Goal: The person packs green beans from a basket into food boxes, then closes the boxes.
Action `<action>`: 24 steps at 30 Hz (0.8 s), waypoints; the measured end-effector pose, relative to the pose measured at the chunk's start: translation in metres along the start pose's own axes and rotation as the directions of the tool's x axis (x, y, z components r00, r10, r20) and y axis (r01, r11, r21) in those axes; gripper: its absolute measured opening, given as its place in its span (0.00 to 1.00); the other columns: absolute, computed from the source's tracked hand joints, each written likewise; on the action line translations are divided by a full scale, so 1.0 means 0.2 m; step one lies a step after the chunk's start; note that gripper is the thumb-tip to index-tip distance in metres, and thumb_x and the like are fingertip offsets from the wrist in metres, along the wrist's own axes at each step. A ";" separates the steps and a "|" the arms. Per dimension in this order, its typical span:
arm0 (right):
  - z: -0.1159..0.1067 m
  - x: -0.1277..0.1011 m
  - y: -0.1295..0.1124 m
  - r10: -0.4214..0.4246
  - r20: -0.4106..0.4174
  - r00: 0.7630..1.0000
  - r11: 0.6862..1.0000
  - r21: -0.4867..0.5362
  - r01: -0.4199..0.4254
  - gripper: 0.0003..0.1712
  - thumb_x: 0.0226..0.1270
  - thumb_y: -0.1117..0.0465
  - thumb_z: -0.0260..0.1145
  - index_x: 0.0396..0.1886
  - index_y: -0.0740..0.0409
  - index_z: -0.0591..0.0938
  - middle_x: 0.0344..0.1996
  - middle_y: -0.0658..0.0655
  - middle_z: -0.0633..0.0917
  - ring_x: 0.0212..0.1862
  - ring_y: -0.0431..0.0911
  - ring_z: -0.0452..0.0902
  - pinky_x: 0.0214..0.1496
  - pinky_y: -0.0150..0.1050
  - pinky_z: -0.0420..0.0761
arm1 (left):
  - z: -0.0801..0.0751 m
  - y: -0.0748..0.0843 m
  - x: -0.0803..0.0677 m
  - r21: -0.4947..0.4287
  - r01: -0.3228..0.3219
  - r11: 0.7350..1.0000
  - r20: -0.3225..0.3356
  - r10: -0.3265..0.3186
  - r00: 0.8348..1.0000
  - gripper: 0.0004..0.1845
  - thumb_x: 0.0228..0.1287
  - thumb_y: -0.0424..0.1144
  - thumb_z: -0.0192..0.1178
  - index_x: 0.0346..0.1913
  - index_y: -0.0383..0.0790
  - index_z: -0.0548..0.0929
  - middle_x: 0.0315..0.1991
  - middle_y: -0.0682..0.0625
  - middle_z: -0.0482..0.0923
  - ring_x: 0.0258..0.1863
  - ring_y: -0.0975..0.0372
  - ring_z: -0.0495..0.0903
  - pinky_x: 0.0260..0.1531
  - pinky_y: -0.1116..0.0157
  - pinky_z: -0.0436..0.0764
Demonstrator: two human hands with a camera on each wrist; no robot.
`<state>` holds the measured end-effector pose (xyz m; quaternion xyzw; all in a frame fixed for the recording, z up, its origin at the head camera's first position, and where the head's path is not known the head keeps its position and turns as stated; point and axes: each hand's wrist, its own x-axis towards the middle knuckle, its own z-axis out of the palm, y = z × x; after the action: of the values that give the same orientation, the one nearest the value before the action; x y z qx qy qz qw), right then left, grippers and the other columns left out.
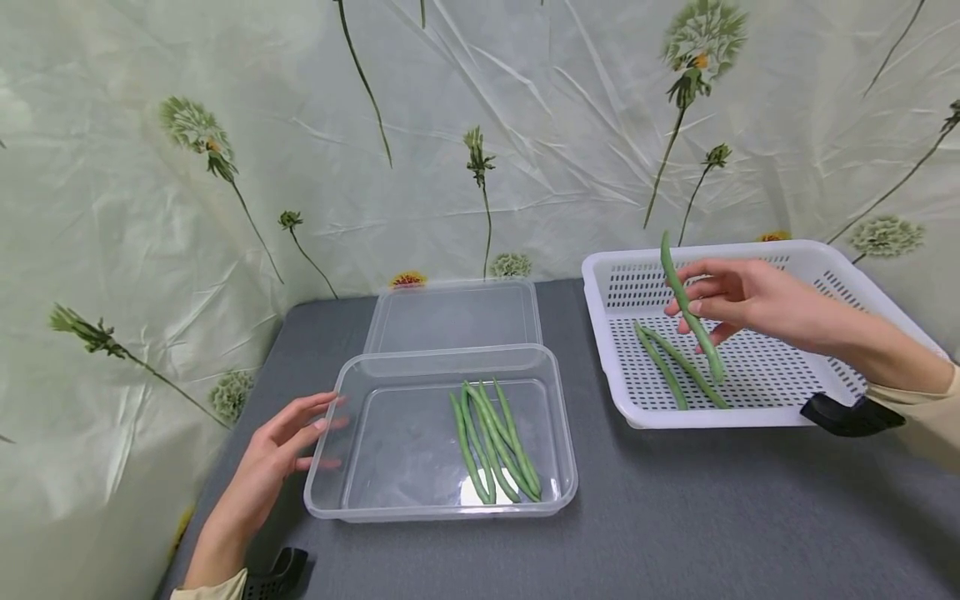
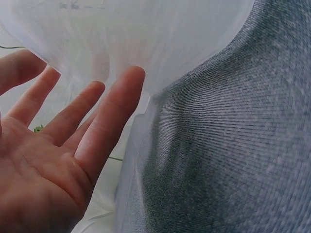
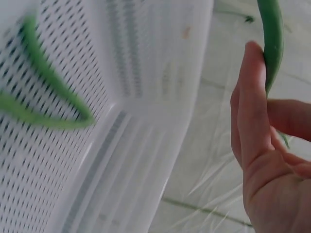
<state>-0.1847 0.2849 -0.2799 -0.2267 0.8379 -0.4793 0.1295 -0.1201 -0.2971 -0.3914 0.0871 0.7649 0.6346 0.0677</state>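
My right hand (image 1: 757,302) pinches a green bean (image 1: 686,304) between thumb and fingers, above the white perforated basket (image 1: 750,419). Two more beans (image 1: 675,367) lie on the basket's floor, their tips close together. In the right wrist view the held bean (image 3: 273,41) rises past the fingertips. At the left, my left hand (image 1: 262,467) is at the side of a clear plastic container (image 1: 397,450), its fingers extended along the wall. Several green beans (image 1: 495,442) lie side by side in the container's right half.
A clear flat lid (image 1: 453,312) lies behind the container. Grey cloth (image 1: 637,525) covers the table. A pale sheet printed with dandelions (image 1: 525,125) hangs behind and to the left. Black wrist straps (image 1: 851,415) sit on both forearms.
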 end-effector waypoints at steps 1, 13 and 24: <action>0.02 -0.01 -0.01 0.001 -0.014 1.000 1.000 0.008 -0.001 0.20 0.76 0.67 0.57 0.63 0.65 0.68 0.48 0.56 0.85 0.45 0.50 0.84 0.35 0.48 0.86 | 0.00 0.00 0.00 0.001 0.000 1.000 -0.003 0.000 1.000 0.22 0.77 0.37 0.52 0.68 0.35 0.69 0.63 0.46 0.74 0.56 0.60 0.79 0.37 0.48 0.85; 0.26 -0.03 -0.13 -0.062 -0.135 0.989 0.987 0.138 0.081 0.22 0.75 0.67 0.59 0.65 0.61 0.69 0.48 0.59 0.85 0.46 0.53 0.84 0.35 0.50 0.86 | 0.00 0.00 -0.01 0.006 -0.006 1.000 0.001 0.006 1.000 0.22 0.77 0.37 0.52 0.68 0.35 0.69 0.64 0.46 0.74 0.56 0.60 0.79 0.36 0.48 0.85; 0.52 -0.02 -0.16 -0.162 -0.225 0.961 0.940 0.261 0.219 0.30 0.67 0.75 0.64 0.66 0.60 0.67 0.48 0.65 0.81 0.39 0.49 0.84 0.27 0.50 0.85 | -0.01 -0.01 0.00 0.001 0.000 1.000 0.017 0.000 1.000 0.23 0.77 0.38 0.51 0.70 0.36 0.67 0.66 0.40 0.69 0.58 0.58 0.78 0.38 0.47 0.85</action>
<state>-0.1273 0.1957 -0.3045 -0.2370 0.7433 -0.6250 0.0285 -0.1212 -0.2988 -0.3935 0.0925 0.7646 0.6334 0.0744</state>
